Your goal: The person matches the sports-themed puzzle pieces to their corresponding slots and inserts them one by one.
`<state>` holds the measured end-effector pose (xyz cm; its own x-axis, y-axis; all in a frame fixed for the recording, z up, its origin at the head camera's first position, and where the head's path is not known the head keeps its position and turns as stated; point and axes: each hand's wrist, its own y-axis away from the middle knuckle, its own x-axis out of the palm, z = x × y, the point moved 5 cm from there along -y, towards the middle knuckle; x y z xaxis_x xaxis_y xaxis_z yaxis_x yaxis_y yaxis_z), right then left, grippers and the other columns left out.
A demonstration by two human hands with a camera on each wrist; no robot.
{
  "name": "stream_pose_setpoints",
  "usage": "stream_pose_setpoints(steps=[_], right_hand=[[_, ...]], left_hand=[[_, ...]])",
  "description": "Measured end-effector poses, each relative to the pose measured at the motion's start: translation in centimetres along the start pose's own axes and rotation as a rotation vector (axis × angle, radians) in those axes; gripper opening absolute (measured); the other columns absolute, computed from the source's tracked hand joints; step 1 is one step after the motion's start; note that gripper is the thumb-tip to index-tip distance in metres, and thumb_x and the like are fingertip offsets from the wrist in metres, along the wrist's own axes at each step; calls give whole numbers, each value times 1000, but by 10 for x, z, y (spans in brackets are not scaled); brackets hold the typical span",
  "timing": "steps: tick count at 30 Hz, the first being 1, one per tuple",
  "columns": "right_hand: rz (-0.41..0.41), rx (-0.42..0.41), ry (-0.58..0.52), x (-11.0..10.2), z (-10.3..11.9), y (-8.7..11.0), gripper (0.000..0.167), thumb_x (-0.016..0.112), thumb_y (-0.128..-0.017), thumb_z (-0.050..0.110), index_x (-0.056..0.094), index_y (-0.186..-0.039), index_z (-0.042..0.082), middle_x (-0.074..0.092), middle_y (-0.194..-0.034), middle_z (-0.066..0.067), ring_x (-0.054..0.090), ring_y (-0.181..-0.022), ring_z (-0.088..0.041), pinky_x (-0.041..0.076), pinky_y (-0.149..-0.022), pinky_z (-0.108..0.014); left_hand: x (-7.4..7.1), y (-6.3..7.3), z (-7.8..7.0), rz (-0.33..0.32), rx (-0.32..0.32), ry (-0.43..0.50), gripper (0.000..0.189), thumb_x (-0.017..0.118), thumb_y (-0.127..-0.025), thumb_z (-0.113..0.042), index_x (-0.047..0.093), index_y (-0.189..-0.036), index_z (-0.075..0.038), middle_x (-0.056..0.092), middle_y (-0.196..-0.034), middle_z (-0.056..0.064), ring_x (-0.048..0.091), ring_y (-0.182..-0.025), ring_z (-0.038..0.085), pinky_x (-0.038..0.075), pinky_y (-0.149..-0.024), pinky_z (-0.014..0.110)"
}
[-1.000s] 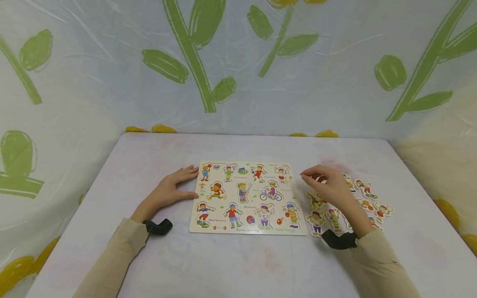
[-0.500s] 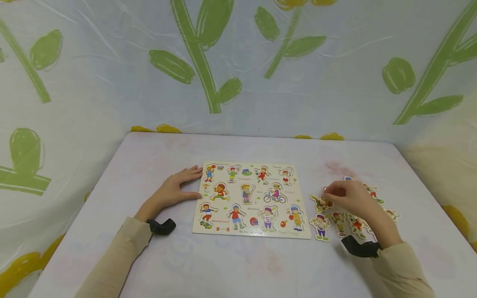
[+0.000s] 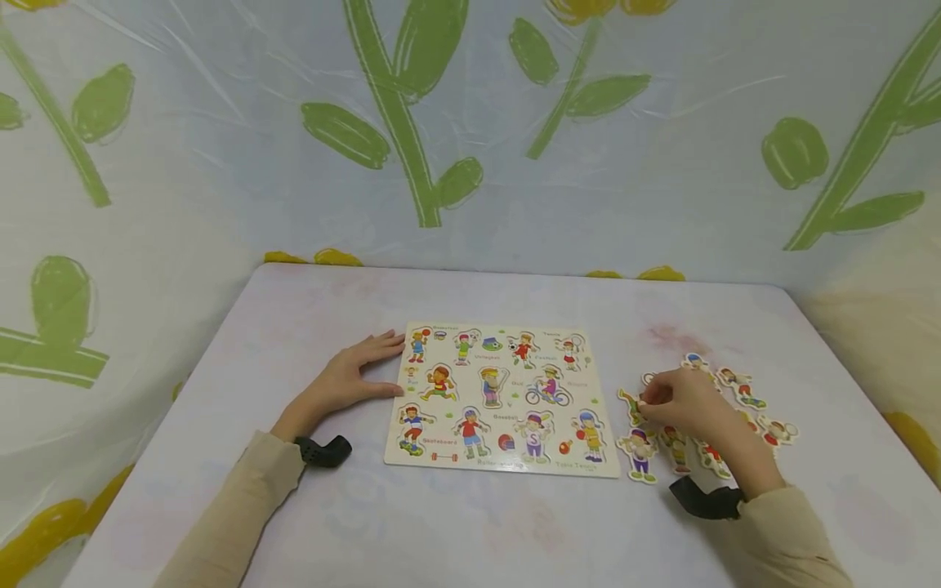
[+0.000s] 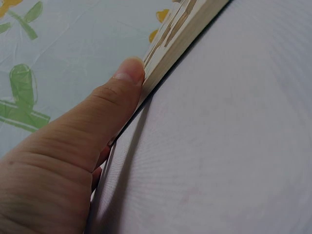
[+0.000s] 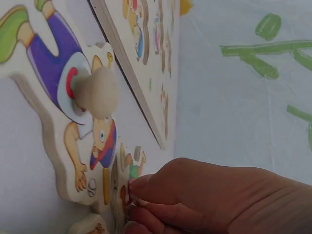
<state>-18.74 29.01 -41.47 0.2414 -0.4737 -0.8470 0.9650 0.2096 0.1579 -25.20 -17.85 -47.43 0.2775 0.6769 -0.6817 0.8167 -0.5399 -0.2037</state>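
Observation:
The wooden puzzle board (image 3: 394,451) lies flat on the table, printed with children doing sports. My left hand (image 3: 349,376) rests at its left edge with thumb and fingers spread. In the left wrist view the thumb (image 4: 119,95) touches the board's side (image 4: 170,61). Right of the board, my right hand (image 3: 691,406) pinches a runner puzzle piece (image 3: 630,407), whose knob is hidden behind the fingertips. Just below it lies the baseball player piece (image 3: 641,454). Its round wooden knob (image 5: 100,92) stands out in the right wrist view.
More loose puzzle pieces lie round and under my right hand, among them a skateboarder (image 3: 742,388), a tennis player (image 3: 778,430) and a volleyball player (image 3: 675,449). A floral-patterned sheet (image 3: 243,163) hangs behind the table (image 3: 470,531).
My right hand has moved from beside the board's right edge, right and down to the loose pieces, and now pinches the runner piece. The left hand stays at the board.

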Motion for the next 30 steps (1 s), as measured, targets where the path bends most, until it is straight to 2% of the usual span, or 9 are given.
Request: stream_pose_setpoints(steps=[11,21,30], right_hand=[[-43,14,9,3,1,-1,7,73,-78,9,67,-79,6,62,-70,0,52,-60,-15,45,-48,-27],[-31,28,-15,2,2,-2,6,72,-78,9,67,-80,6,62,-70,-1,54,-58,-16,47,-47,-27],[-41,29,8,-2,4,1,7,73,-78,11,69,-82,7,63,-73,0,55,-59,-15,48,-49,-27]], left_hand=[[1,1,2,-7,10,-3,75,85,-79,-35,55,-142,-9,45,-152,3,30,-147,23,16,-123,42],[1,1,0,-7,21,1,75,85,-78,-37,56,-142,-8,45,-152,4,30,-147,23,16,-123,41],[1,0,0,-10,26,-7,75,84,-79,-38,56,-141,-9,46,-152,3,31,-146,23,16,-123,41]])
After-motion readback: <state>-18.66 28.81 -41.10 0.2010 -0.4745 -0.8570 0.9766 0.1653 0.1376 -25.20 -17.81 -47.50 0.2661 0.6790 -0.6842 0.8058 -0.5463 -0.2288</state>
